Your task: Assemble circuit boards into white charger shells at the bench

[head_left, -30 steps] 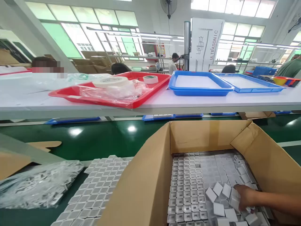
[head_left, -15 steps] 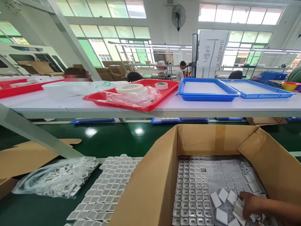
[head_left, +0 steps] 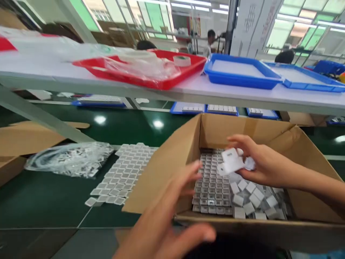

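My right hand is closed around a few small white plastic pieces, held above the open cardboard box. One piece shows a dark slot, and a crumpled clear-white bit sits by the palm. My left hand reaches in at the box's near left corner, fingers spread and holding nothing. Inside the box, rows of open white square cases fill the left side. Loose white blocks lie jumbled on the right.
Left of the box, several white square pieces lie in rows beside a clear plastic bag of parts. A white shelf crosses above, bearing a red tray and blue trays. A person is in the background.
My right hand has risen from the box's lower right, carrying white pieces up and left. My left hand has come into view. The camera has tilted down.
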`<state>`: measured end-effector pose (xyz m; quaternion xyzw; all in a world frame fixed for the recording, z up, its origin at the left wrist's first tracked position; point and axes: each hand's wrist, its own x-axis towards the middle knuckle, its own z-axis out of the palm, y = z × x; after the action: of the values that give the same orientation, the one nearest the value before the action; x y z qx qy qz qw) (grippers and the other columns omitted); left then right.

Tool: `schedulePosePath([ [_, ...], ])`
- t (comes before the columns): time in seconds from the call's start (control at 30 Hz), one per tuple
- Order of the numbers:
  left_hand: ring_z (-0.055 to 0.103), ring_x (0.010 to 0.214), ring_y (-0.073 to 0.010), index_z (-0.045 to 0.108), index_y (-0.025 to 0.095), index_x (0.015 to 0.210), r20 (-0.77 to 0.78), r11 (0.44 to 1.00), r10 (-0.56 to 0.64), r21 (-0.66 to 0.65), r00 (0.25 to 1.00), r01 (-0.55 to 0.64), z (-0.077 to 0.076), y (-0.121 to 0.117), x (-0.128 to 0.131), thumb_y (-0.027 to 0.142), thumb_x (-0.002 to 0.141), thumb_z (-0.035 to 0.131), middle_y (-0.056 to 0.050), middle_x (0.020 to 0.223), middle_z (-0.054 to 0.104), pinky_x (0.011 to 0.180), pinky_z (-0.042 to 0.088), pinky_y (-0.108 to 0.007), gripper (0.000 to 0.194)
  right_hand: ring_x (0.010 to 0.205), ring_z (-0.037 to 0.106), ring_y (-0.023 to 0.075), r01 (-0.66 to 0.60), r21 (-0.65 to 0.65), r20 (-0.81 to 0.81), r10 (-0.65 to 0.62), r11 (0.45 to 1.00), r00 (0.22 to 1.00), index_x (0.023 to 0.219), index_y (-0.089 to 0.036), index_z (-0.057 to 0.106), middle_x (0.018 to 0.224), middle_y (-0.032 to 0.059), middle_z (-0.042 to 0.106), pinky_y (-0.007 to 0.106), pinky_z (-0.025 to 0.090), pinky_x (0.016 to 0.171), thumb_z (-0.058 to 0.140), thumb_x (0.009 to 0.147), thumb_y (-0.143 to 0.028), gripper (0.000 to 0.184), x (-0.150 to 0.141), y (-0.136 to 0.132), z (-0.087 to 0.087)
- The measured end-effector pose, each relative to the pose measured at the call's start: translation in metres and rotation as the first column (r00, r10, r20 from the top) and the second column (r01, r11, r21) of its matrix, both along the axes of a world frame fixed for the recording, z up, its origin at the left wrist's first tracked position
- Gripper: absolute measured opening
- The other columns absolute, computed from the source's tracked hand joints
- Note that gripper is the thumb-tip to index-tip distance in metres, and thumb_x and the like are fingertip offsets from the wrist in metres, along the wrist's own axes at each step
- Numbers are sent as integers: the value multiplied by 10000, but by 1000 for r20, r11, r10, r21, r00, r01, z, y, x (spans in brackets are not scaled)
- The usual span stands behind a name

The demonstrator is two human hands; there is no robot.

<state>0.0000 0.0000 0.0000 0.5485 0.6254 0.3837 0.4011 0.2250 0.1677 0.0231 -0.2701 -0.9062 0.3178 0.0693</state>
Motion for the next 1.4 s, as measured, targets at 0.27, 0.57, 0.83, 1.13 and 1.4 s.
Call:
schedulePosePath([
  [0.27,648,1058,-221,617,369,1249,239,892,35,430,970,-138,-5,73,26,385,788,741,38,1218,662,824,563,-287,478,970,625,125,-232,3,-337,219,973,916,1506,-169,13,1386,88,485,200,532,719,578,894,-153,834,-40,-16,21],
  [0.57,635,451,-113,613,230,1125,665,956,182,53,724,-288,-41,79,7,557,742,738,1,869,734,380,491,-194,518,960,647,219,-171,-72,474,185,983,861,1085,-125,610,1078,102,652,392,545,844,644,848,-148,241,-12,42,-133],
  [0.83,722,579,-173,581,218,1064,708,943,271,-59,652,-329,-44,81,4,624,617,790,28,834,719,577,605,-234,640,959,626,195,-267,-178,712,312,947,629,1254,-152,532,1259,111,557,369,570,781,649,893,-324,416,26,13,-232],
  [1.13,740,657,-236,560,202,1088,687,947,255,-37,681,-318,-49,82,-1,708,593,738,-9,861,730,628,645,-345,730,937,622,188,-299,-188,644,347,936,682,1320,-178,491,1244,101,559,375,555,792,588,933,-341,431,48,4,-238],
  [1.4,744,840,-257,590,198,1092,730,966,190,-19,656,-259,-54,81,-8,654,666,733,-7,871,744,753,640,-368,640,1003,605,207,-203,-163,619,260,966,741,1232,-160,551,1254,96,556,430,528,871,589,932,-273,324,50,21,-248],
])
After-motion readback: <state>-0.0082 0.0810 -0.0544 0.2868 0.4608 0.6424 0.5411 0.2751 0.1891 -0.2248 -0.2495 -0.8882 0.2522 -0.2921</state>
